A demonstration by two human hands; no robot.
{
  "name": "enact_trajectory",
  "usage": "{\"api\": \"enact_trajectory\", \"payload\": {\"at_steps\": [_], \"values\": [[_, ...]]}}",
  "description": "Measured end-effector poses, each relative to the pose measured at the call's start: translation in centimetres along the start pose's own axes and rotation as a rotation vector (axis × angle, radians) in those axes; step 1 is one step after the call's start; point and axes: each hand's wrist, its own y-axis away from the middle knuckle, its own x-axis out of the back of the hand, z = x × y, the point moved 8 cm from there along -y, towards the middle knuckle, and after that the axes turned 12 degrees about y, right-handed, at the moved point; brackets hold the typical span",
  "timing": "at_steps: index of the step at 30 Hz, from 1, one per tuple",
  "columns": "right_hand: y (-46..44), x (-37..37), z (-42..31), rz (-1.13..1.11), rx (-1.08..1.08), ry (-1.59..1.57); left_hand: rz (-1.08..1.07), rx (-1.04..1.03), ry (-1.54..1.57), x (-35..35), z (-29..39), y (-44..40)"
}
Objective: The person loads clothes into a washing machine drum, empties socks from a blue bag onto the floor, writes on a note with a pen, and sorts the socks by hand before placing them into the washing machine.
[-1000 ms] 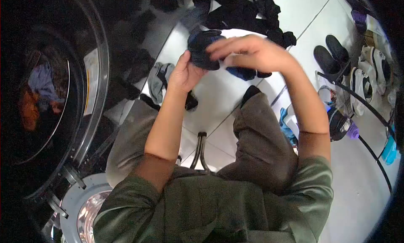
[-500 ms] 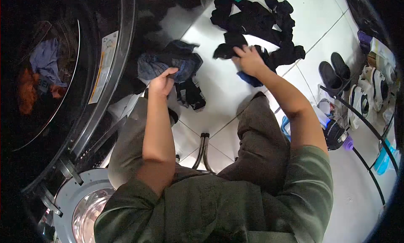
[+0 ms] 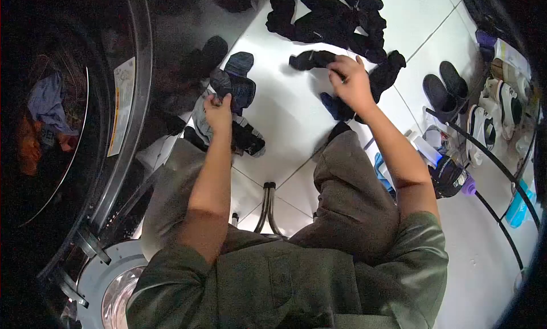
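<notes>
My left hand (image 3: 218,112) pinches the lower edge of a dark grey-blue sock (image 3: 240,81), which lies on the white floor beside a light grey cloth (image 3: 200,117) and a black patterned sock (image 3: 248,139). My right hand (image 3: 351,84) has its fingers closed at the end of a black sock (image 3: 311,60), which stretches out to the left. More black socks (image 3: 387,75) lie just right of this hand, and a navy piece (image 3: 330,105) is below it. Several black garments (image 3: 325,22) lie farther up on the floor.
At the left stands a glossy dark machine with a round door (image 3: 137,101); clothes (image 3: 50,101) show through it. Black slippers (image 3: 444,90), white shoes (image 3: 484,124), bottles and a black metal rack (image 3: 490,149) are at the right. Metal chair legs (image 3: 266,206) show between my knees.
The dark grey-blue sock has been lowered to the floor at the left under my left hand. My right hand has left it and moved right to a black sock.
</notes>
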Motion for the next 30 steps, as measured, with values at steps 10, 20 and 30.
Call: {"api": "enact_trajectory", "payload": {"at_steps": [10, 20, 30], "values": [[2.5, -1.6, 17.5, -0.076, -0.734, -0.628, -0.278, -1.004, -0.513, -12.6, 10.4, 9.5], [2.6, -1.0, 15.3, 0.021, -0.684, 0.260, -0.635, -0.569, -0.328, -19.5, 8.3, 9.5], [1.9, -5.9, -4.0, -0.193, 0.207, 0.194, -1.155, 0.543, 0.510, -24.6, 4.1, 10.7]]}}
